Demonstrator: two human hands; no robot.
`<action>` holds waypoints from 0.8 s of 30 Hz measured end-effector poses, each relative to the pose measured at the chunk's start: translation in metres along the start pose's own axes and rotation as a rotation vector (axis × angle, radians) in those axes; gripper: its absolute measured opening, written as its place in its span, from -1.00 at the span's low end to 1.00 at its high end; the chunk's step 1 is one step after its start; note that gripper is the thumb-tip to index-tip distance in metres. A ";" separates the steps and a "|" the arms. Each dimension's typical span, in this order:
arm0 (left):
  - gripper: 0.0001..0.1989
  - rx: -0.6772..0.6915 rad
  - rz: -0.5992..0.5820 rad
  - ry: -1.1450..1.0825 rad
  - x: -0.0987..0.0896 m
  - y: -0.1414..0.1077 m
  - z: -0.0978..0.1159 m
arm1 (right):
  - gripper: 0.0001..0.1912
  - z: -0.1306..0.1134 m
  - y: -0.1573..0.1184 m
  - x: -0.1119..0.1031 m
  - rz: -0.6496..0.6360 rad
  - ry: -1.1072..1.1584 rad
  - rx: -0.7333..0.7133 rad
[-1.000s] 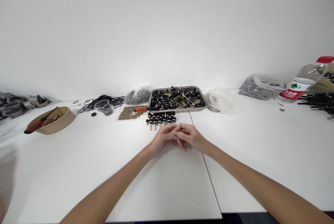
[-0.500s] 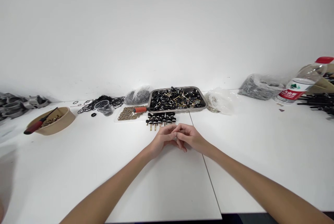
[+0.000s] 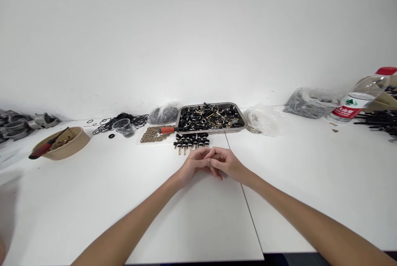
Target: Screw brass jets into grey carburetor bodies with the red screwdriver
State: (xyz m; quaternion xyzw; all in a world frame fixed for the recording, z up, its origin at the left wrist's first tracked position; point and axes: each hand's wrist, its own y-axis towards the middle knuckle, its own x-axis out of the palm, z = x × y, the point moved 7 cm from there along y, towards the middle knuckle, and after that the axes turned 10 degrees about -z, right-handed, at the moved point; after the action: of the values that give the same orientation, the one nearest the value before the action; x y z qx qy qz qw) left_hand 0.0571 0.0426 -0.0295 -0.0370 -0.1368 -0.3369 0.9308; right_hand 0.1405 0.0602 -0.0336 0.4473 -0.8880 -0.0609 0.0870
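Observation:
My left hand [image 3: 194, 165] and my right hand [image 3: 225, 163] meet at the middle of the white table, fingers curled and touching each other. Whether anything small sits between the fingertips cannot be made out. Just beyond them stand rows of small black parts with brass stems [image 3: 192, 140]. Behind those lies a metal tray [image 3: 214, 131] heaped with black and brass pieces. An orange-handled screwdriver [image 3: 166, 130] rests by the tray's left edge, over a spread of small brass-coloured pieces [image 3: 153, 134].
At left are a tan bowl [image 3: 74, 147] with a red-handled screwdriver [image 3: 43, 149], a clear cup [image 3: 124, 127] and black rings [image 3: 133, 120]. Plastic bags [image 3: 263, 120] flank the tray. A red-capped bottle [image 3: 353, 103] stands at right. A seam [image 3: 249, 208] crosses the table.

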 end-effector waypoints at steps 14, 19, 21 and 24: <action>-0.73 0.005 0.028 0.012 -0.006 0.000 -0.003 | -0.83 -0.010 -0.011 -0.005 0.157 -0.510 -0.075; -0.71 0.010 0.030 -0.008 -0.008 0.000 -0.004 | -0.82 -0.006 -0.013 -0.004 0.158 -0.647 -0.073; -0.70 0.005 0.037 -0.014 -0.008 0.000 -0.004 | -0.82 -0.005 -0.013 -0.003 0.150 -0.674 -0.068; -0.68 -0.005 0.065 -0.025 -0.010 0.001 -0.005 | -0.85 -0.005 -0.011 0.000 0.104 -0.749 -0.029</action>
State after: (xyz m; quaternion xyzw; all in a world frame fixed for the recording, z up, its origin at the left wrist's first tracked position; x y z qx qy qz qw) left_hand 0.0517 0.0483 -0.0369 -0.0479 -0.1461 -0.3063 0.9394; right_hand 0.1501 0.0534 -0.0303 0.3469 -0.8790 -0.2282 -0.2344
